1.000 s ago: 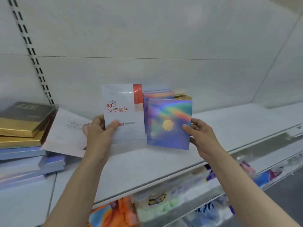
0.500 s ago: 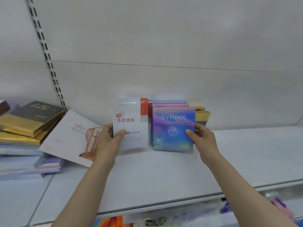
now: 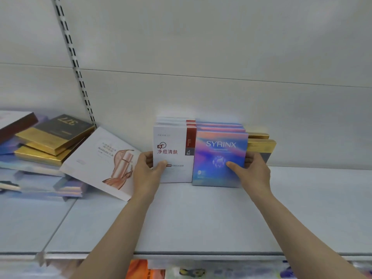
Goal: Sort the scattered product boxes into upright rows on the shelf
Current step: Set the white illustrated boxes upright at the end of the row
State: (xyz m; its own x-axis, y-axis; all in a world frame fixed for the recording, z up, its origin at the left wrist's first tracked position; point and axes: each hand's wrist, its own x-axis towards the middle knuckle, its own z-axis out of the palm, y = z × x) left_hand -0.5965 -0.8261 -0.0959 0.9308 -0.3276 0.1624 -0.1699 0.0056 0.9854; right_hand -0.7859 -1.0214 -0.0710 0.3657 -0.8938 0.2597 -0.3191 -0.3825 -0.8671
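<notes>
On the shelf (image 3: 201,218), my left hand (image 3: 148,174) gripped the upright white box (image 3: 173,154), my right hand (image 3: 251,170) the iridescent box (image 3: 219,158) touching beside it.

Pale grey back panel (image 3: 221,47), black slotted upright (image 3: 74,63), soft even light.

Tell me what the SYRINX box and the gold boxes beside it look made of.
SYRINX box: likely paperboard with a glossy iridescent foil finish, its colours shifting pink to blue. Gold boxes: probably card with metallic gold laminate, showing a bright sheen along their top edges.
</notes>
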